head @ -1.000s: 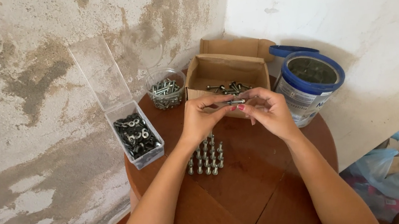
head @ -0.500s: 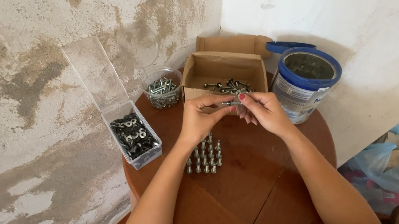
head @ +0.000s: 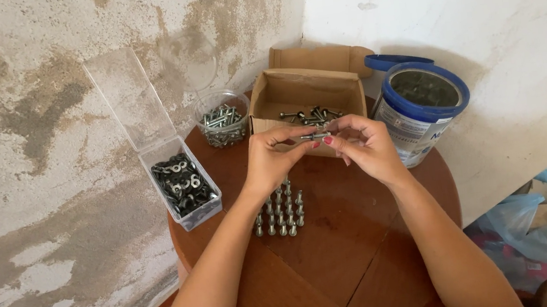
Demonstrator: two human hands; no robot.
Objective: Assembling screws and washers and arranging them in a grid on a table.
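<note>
Both hands meet above a small round wooden table [head: 341, 262], just in front of an open cardboard box [head: 301, 92] with several bolts inside. A metal bolt [head: 316, 136] lies level between them: my left hand [head: 273, 160] pinches its left end and my right hand [head: 365, 146] grips its right end with the fingertips. Below the hands, several assembled bolts [head: 279, 213] stand upright in rows on the table.
A clear plastic box [head: 185, 187] of dark washers, lid up, sits at the table's left edge. A round clear tub [head: 222, 121] of bolts stands behind it. A blue-rimmed tin [head: 423, 109] is at the right. A blue plastic bag [head: 537, 240] lies on the floor.
The hands keep their place in front of the box, with small finger movements on the bolt. The view has shifted slightly.
</note>
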